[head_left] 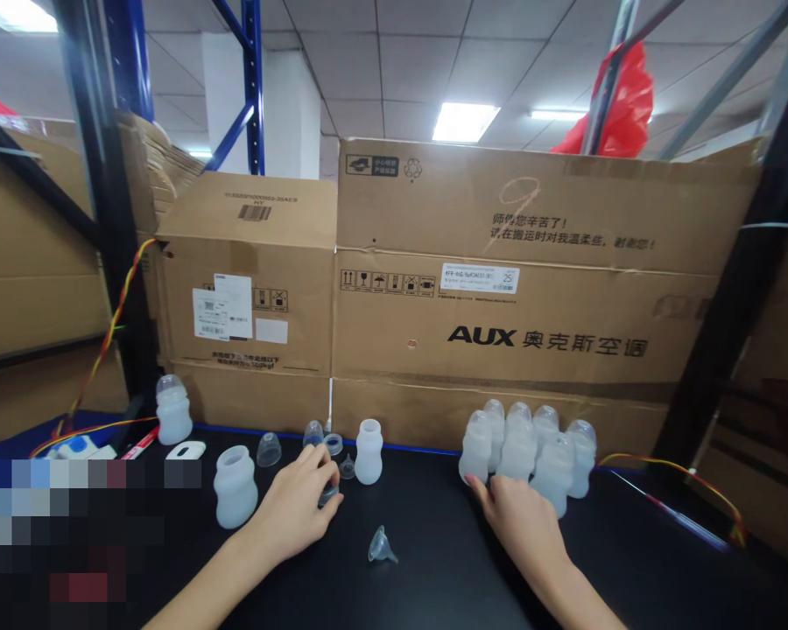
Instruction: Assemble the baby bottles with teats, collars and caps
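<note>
Your left hand [295,499] is curling, partly closed, around a small clear part [329,495]; how firmly it is gripping cannot be told. A clear funnel-shaped piece [381,546] is lying just beyond that thumb, to its right and nearer you, its long axis pointing stem-first away from the left hand. Your right hand [524,516], the farther one, is reaching to the capped bottles [517,446]; its hold is unclear.

9 btls [553,474], 2 loose caps [269,450], 2 loose teats [381,547], poss. 2 rings [333,444]
</note>
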Demonstrator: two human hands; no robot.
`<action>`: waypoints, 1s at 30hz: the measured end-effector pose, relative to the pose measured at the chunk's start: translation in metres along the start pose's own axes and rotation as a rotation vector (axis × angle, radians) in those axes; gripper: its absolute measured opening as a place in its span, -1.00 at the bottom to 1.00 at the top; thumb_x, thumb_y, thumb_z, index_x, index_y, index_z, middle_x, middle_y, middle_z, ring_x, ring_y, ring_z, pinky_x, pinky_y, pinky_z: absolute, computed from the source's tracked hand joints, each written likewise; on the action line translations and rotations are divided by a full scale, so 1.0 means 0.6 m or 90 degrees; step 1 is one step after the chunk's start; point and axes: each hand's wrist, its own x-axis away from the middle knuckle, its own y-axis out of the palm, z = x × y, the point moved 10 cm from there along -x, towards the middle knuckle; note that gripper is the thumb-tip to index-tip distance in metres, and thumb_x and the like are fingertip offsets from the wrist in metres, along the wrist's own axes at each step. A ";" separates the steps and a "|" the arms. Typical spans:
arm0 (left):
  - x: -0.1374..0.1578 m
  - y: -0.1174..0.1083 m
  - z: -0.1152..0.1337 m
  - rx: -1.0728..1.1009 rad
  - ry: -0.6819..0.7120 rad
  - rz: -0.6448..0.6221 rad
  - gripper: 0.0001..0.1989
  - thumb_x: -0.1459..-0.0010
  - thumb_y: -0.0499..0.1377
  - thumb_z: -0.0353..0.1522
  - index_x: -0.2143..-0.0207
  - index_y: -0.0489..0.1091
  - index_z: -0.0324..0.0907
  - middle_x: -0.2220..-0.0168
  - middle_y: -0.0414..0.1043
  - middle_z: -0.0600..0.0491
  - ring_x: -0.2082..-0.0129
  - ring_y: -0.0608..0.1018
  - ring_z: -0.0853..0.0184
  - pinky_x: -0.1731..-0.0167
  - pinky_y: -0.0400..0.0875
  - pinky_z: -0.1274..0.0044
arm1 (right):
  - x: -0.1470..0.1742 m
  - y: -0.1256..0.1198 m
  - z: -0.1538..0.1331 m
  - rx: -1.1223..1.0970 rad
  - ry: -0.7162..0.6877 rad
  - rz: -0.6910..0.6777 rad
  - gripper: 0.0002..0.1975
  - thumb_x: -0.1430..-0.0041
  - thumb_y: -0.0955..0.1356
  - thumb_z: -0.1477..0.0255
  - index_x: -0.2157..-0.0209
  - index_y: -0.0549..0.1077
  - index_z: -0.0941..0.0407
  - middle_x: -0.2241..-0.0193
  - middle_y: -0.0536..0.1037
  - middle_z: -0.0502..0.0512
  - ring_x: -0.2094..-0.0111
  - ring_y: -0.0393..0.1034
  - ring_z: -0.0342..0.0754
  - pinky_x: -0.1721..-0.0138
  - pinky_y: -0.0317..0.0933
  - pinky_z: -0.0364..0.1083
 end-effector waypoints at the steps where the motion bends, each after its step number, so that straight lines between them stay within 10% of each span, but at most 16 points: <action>1: 0.001 0.002 -0.005 0.001 -0.014 0.000 -0.98 -0.22 0.23 -0.42 0.29 0.47 -0.13 0.14 0.48 -0.03 0.09 0.57 0.10 0.14 0.46 0.35 | 0.004 -0.003 -0.008 -0.002 -0.011 -0.003 -0.44 -0.53 0.22 0.24 0.49 0.58 0.20 0.45 0.67 0.49 0.38 0.67 0.48 0.42 0.40 0.16; 6: 0.003 0.011 -0.016 0.026 -0.053 -0.012 -0.91 -0.21 0.21 -0.45 0.38 0.44 -0.16 0.24 0.46 -0.01 0.25 0.61 0.15 0.22 0.47 0.37 | 0.061 -0.032 -0.125 -0.119 -0.233 -0.033 -0.68 -0.53 0.22 0.36 -0.10 0.55 0.03 0.02 0.67 0.21 0.08 0.65 0.08 0.08 0.47 -0.05; 9: 0.008 0.016 0.007 0.079 -0.011 -0.023 -0.89 -0.25 0.23 -0.41 0.38 0.47 -0.13 0.20 0.50 0.02 0.27 0.64 0.22 0.21 0.51 0.41 | 0.123 -0.052 -0.216 -0.224 -0.448 -0.046 -0.39 -0.42 0.25 0.53 -0.42 0.19 -0.14 -0.34 0.39 0.15 -0.25 0.42 0.07 -0.26 0.30 0.02; 13: 0.018 0.010 0.051 0.156 0.059 0.000 -0.89 -0.29 0.20 -0.40 0.28 0.54 -0.09 -0.13 0.48 -0.04 0.06 0.67 0.20 0.00 0.55 0.40 | 0.156 -0.035 -0.262 -0.223 -0.518 -0.087 -0.46 -0.35 0.34 0.49 -0.30 0.36 -0.14 -0.13 0.55 0.14 -0.07 0.50 0.16 -0.18 0.32 0.13; 17: 0.022 -0.011 0.069 0.217 0.081 0.071 -0.86 -0.36 0.16 -0.37 0.14 0.53 -0.09 -0.23 0.44 -0.11 -0.11 0.62 0.14 -0.15 0.51 0.33 | 0.123 -0.032 -0.230 -0.413 -0.377 -0.072 -0.88 -0.38 0.33 0.39 0.18 0.53 0.04 0.27 0.60 0.07 0.24 0.49 0.04 0.13 0.33 -0.02; 23: 0.039 -0.015 0.101 0.364 0.113 0.122 -0.63 -0.31 0.28 -0.37 -0.13 0.34 -0.04 -0.06 0.55 0.01 -0.06 0.65 0.27 -0.15 0.55 0.45 | 0.100 0.042 -0.155 -0.967 0.094 -0.230 -0.40 -0.05 0.51 -0.14 0.27 0.59 0.15 0.32 0.68 0.18 0.43 0.46 -0.06 0.47 0.24 -0.17; 30: 0.056 -0.024 0.131 0.509 0.147 0.177 -0.57 -0.26 0.33 -0.47 -0.14 0.46 0.05 -0.03 0.52 0.04 -0.02 0.64 0.25 -0.08 0.63 0.41 | 0.127 0.052 -0.188 -1.140 0.140 -0.314 -0.43 0.13 0.65 -0.04 0.31 0.69 0.18 0.50 0.60 0.09 0.50 0.46 -0.11 0.53 0.27 -0.21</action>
